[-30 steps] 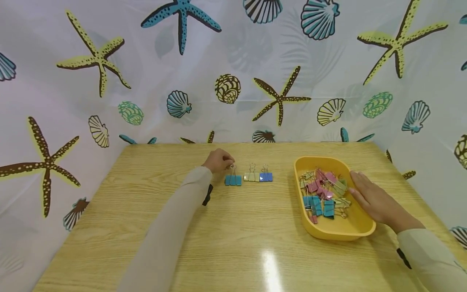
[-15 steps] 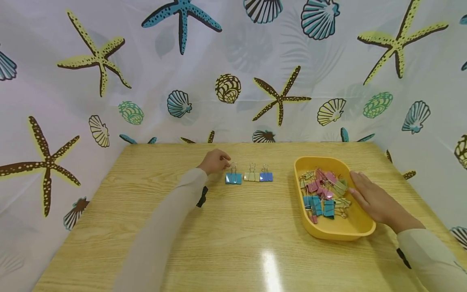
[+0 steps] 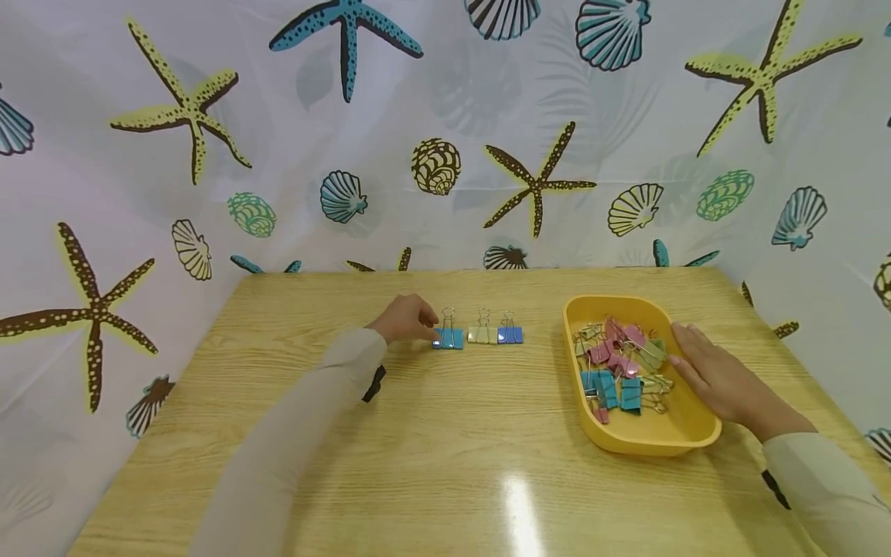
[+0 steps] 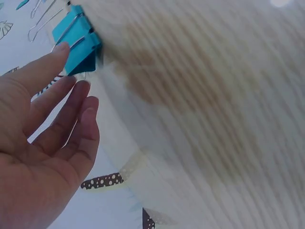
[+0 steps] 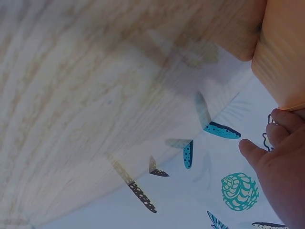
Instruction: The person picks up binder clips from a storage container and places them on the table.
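My left hand is at the left end of a blue binder clip, its thumb and fingertips by the clip's near end. In the left wrist view the thumb lies over the clip's face and the other fingers are loosely bent beside it. The clip stands with its wire handles up, left of a pale yellow binder clip and a darker blue one. My right hand rests on the right rim of a yellow bin, fingers straight; the bin partly hides it in the right wrist view.
Inside the bin lie several loose binder clips, among them pink ones, blue ones and pale green ones. A wooden table carries everything. Cloth printed with starfish and shells hangs along its back and sides.
My left hand has let go of the left clip's wire handle, drawn back a little left, then come down to the clip's left end. The right hand stays on the bin.
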Available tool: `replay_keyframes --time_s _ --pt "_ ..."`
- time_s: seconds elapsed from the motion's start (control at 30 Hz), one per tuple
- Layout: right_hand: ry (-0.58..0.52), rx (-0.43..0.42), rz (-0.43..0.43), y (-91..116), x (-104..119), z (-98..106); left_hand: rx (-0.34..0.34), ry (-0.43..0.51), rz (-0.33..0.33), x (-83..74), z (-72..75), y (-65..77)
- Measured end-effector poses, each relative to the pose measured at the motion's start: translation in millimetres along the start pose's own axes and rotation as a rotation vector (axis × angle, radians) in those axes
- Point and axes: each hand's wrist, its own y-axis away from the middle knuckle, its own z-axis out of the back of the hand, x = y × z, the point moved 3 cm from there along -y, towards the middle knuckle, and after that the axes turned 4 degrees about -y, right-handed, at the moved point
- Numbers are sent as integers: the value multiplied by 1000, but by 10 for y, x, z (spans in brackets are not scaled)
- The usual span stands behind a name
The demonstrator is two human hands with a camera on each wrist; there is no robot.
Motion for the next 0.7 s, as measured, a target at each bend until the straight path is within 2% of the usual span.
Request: replay_keyframes --time_s 0.27,0.47,0.7 --pt "-3 9 -18 -2 2 -3 -86 20 -3 12 -187 -95" --pt "4 10 -25 -5 12 8 -140 -17 -29 -20 -214 -135" --pt "-6 10 -21 10 27 19 -177 -34 -18 -85 -222 -147"
